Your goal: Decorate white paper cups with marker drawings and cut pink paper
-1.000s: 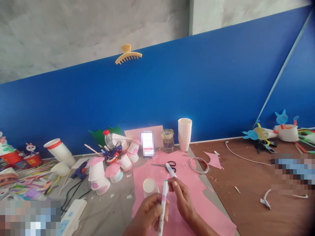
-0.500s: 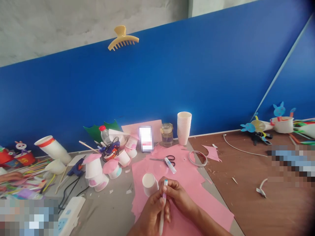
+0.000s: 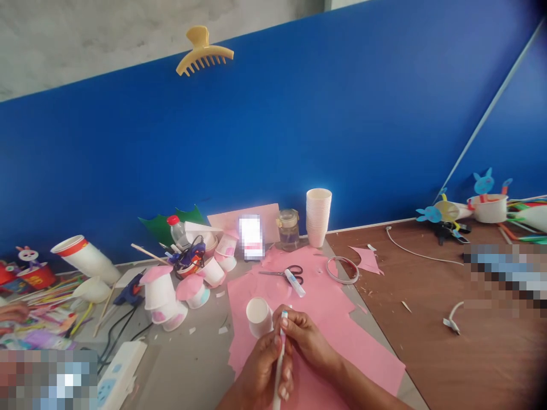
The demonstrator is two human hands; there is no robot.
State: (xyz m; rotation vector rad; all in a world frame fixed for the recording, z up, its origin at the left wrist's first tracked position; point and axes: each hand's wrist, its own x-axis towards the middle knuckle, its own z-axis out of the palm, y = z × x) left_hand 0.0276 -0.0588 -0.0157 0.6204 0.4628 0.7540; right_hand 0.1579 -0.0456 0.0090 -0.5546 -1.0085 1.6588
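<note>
Both hands are closed around a slim white marker pen (image 3: pixel 278 373) with a light blue end. My left hand (image 3: pixel 261 364) grips its lower barrel. At the upper end, the fingers of my right hand (image 3: pixel 310 339) pinch the marker. Beneath them spreads a large sheet of pink paper (image 3: pixel 342 330). Just left of my fingers a white paper cup (image 3: pixel 257 319) stands on the sheet. Farther back lie scissors (image 3: pixel 287 274) with a glue stick (image 3: pixel 294 283) across their handles, and a roll of tape (image 3: pixel 343 270) rests at the right.
A stack of paper cups (image 3: pixel 318 219), a glass jar (image 3: pixel 289 230) and a bright phone (image 3: pixel 251 236) stand at the back. Pink-topped cups (image 3: pixel 160 293), a glue gun (image 3: pixel 129 289) and a power strip (image 3: pixel 122 376) sit left. Another person's hand (image 3: pixel 12 313) shows at the left edge.
The upper end of the marker has shifted slightly left between my hands, which stay together around it. The camera view has also shifted a little.
</note>
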